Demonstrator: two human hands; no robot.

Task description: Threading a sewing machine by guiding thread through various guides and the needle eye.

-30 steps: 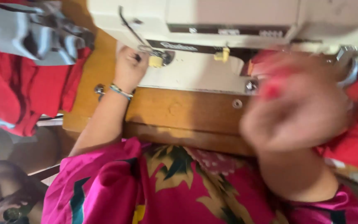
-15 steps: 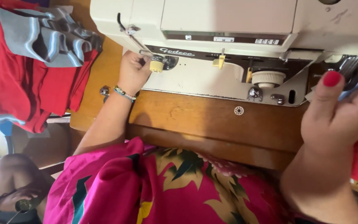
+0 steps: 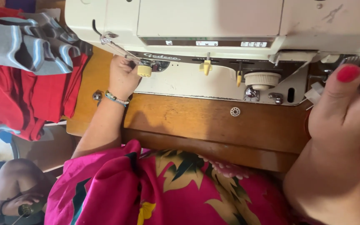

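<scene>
1. One cream sewing machine (image 3: 213,37) fills the top of the wooden counter (image 3: 213,125); red cloth (image 3: 17,100) lies piled at its left end.
2. The right hand (image 3: 346,112) is raised by the machine's right end; whether its grip is apart or together, I cannot tell.
3. The left hand (image 3: 123,77) curls at the yellow knob (image 3: 144,71), fingers seemingly closed on it.
4. Small, steady turns would suit the knob best.

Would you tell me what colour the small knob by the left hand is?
Yellow: the small knob beside the left hand, in the head view.
</scene>
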